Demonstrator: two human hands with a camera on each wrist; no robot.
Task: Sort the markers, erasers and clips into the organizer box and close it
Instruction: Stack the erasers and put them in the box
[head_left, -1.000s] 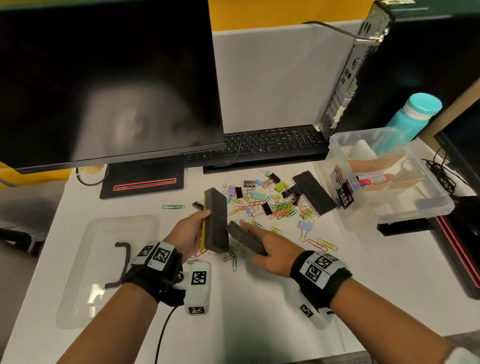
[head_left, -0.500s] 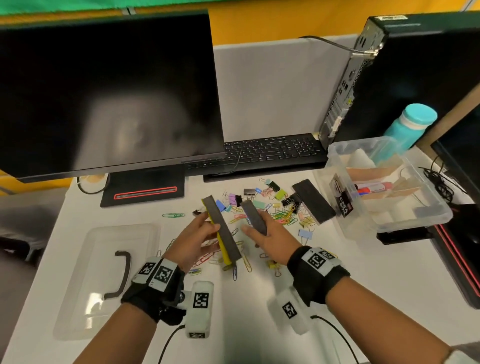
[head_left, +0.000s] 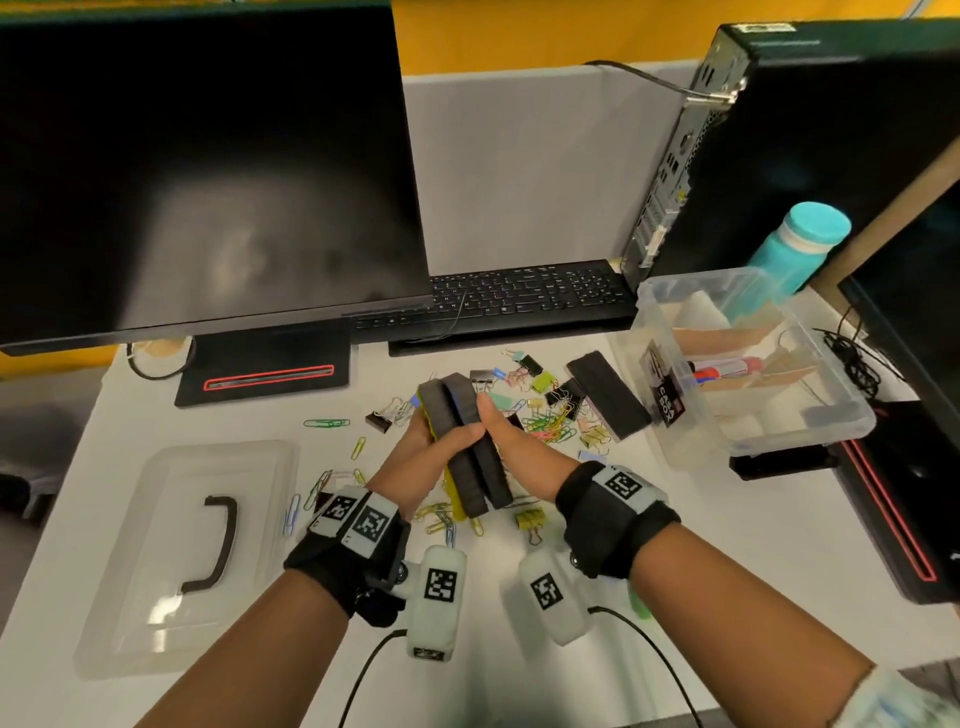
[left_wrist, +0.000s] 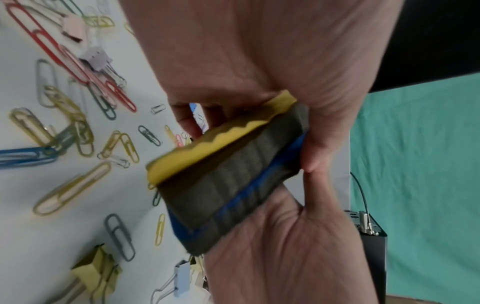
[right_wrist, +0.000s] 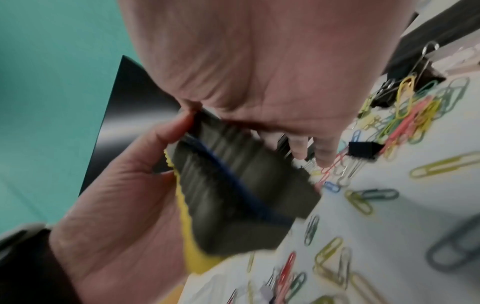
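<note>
Both hands, the left hand (head_left: 415, 447) and the right hand (head_left: 511, 441), squeeze two erasers (head_left: 465, 447) together; next they go right, into the organizer box (head_left: 831, 431).

left hand (head_left: 415, 447) — fingers curled, gripping | right hand (head_left: 511, 441) — curled, gripping, thumb up

Two erasers are stacked face to face and held on edge above the worktop: the yellow-backed eraser (head_left: 448, 457) on the left, the blue-backed eraser (head_left: 480, 452) against its right side, both with dark grey felt. A third eraser (head_left: 608, 399), black and flat, lies just left of the organizer box (head_left: 810, 415). The box is clear, open, with cardboard dividers; one marker (head_left: 724, 369) lies inside. Its clear lid (head_left: 156, 561) with dark handle lies well left of the box. Coloured paper clips and binder clips (head_left: 545, 415) are scattered left of the box.
</note>
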